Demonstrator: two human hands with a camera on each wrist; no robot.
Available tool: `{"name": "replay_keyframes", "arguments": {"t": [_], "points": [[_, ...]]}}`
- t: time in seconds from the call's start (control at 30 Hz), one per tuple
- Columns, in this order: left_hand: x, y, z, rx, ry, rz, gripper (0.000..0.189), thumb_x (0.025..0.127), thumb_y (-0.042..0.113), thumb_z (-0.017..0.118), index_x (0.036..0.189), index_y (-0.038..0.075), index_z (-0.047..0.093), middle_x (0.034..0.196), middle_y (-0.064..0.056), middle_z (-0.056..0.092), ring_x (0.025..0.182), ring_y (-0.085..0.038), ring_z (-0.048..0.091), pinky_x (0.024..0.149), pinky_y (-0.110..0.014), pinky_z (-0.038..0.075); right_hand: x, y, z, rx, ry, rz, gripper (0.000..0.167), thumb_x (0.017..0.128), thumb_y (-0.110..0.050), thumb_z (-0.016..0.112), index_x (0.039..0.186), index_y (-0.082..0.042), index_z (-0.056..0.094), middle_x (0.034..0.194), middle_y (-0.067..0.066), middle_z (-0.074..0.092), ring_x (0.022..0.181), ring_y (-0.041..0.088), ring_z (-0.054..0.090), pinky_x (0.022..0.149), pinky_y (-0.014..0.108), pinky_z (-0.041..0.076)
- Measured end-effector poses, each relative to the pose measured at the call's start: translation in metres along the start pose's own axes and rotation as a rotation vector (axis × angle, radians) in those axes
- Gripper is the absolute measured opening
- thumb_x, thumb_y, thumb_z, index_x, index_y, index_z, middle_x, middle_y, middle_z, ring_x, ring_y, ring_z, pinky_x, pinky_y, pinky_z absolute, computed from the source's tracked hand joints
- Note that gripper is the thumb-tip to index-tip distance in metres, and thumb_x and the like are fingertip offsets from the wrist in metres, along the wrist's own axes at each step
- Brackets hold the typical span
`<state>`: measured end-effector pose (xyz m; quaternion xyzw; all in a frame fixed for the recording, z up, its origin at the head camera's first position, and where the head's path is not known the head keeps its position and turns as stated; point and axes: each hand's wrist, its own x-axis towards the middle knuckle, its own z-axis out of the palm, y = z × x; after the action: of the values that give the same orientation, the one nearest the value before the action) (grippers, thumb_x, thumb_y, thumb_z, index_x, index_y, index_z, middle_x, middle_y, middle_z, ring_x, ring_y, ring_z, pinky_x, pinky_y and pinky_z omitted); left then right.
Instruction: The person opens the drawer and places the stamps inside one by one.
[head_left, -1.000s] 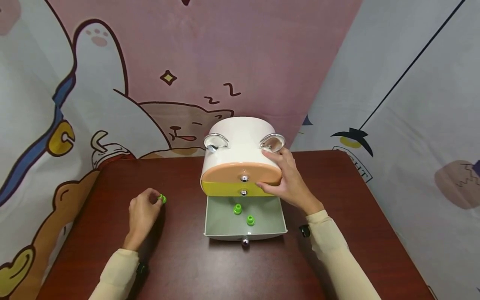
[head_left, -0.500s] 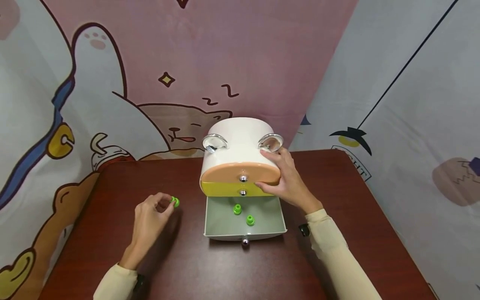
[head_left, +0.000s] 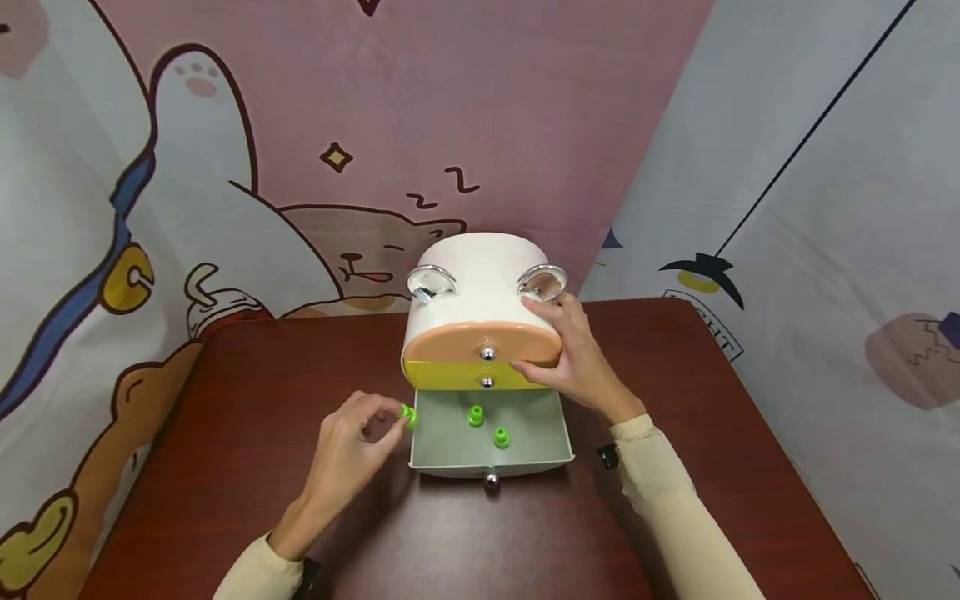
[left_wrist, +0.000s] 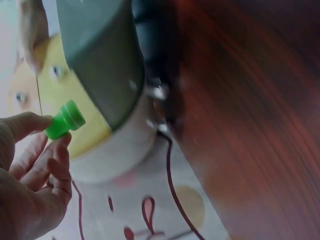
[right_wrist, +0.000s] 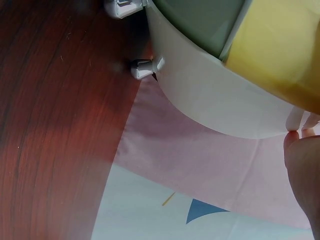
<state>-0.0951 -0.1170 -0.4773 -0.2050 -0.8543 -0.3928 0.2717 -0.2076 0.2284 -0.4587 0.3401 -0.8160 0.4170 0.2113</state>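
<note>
My left hand [head_left: 348,450] pinches a small green knob-shaped plastic piece [head_left: 408,416] between thumb and fingertips, beside the left wall of a pulled-out grey-green drawer [head_left: 450,450]. In the left wrist view, the green piece [left_wrist: 67,120] shows a narrow end and a wider collar. Two similar green pieces, one farther back [head_left: 476,416] and one nearer the front [head_left: 502,437], stand inside the drawer. The drawer belongs to a small white cabinet [head_left: 483,275]. My right hand [head_left: 573,358] grips the cabinet's right side, thumb across the front and fingers on the top and side.
Above the open drawer are a closed yellow drawer [head_left: 450,377] and an orange one [head_left: 450,343], each with a silver knob. Two silver-rimmed ear-like rings stick up from the cabinet. Beneath is a dark red-brown table [head_left: 247,392]; a cartoon-printed cloth [head_left: 465,108] hangs behind.
My left hand has carried the green piece rightward across the table to the drawer's left edge. The right hand stays on the cabinet, and the two pieces in the drawer have not moved.
</note>
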Motion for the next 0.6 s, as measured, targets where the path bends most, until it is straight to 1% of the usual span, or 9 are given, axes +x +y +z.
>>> {"name": "replay_keyframes", "arguments": {"t": [0.1,0.17,0.23,0.37,0.47,0.6], "points": [[0.001,0.009,0.016,-0.018,-0.066,0.021,0.028,0.077,-0.006,0.095,0.090,0.011,0.077,0.082,0.003,0.068,0.070,-0.014,0.059,0.058,-0.023,0.048,-0.002,0.001,0.000,0.004,0.006,0.017,0.098,0.071,-0.014,0.103,0.157,-0.019,0.055,0.141,0.022,0.049,0.122,0.037,0.045,0.095,0.053,0.038],[-0.001,0.013,0.027,-0.023,-0.108,0.036,0.028,0.077,-0.006,0.096,0.089,0.010,0.076,0.082,0.001,0.067,0.071,-0.015,0.060,0.059,-0.023,0.049,-0.004,0.001,0.001,0.008,0.003,0.026,0.098,0.071,-0.014,0.102,0.157,-0.020,0.055,0.141,0.020,0.049,0.121,0.036,0.045,0.094,0.053,0.038],[-0.003,0.015,0.036,-0.024,-0.148,0.039,0.028,0.077,-0.006,0.096,0.088,0.010,0.076,0.082,-0.002,0.065,0.072,-0.017,0.061,0.060,-0.024,0.051,-0.006,0.000,0.002,0.013,-0.001,0.037,0.099,0.072,-0.014,0.102,0.158,-0.022,0.054,0.142,0.020,0.049,0.121,0.035,0.045,0.094,0.053,0.038],[-0.005,0.016,0.051,-0.018,-0.219,0.035,0.027,0.076,-0.006,0.095,0.086,0.009,0.075,0.083,-0.003,0.068,0.074,-0.017,0.064,0.064,-0.028,0.054,-0.009,-0.001,0.003,0.013,-0.004,0.043,0.098,0.073,-0.017,0.103,0.158,-0.022,0.054,0.144,0.020,0.048,0.123,0.036,0.044,0.096,0.053,0.038],[-0.001,0.017,0.060,-0.023,-0.271,0.016,0.026,0.077,-0.005,0.095,0.084,0.010,0.075,0.080,-0.002,0.069,0.072,-0.017,0.065,0.064,-0.029,0.055,-0.007,0.000,0.002,0.013,0.006,0.035,0.098,0.072,-0.016,0.103,0.157,-0.022,0.055,0.145,0.020,0.049,0.124,0.036,0.045,0.097,0.054,0.038],[0.009,0.017,0.071,-0.015,-0.350,-0.014,0.025,0.078,-0.005,0.093,0.080,0.010,0.074,0.075,0.000,0.070,0.069,-0.016,0.065,0.064,-0.028,0.054,-0.002,0.000,0.000,0.010,0.004,0.026,0.099,0.072,-0.017,0.103,0.158,-0.022,0.054,0.145,0.020,0.048,0.123,0.036,0.045,0.097,0.053,0.038]]}}
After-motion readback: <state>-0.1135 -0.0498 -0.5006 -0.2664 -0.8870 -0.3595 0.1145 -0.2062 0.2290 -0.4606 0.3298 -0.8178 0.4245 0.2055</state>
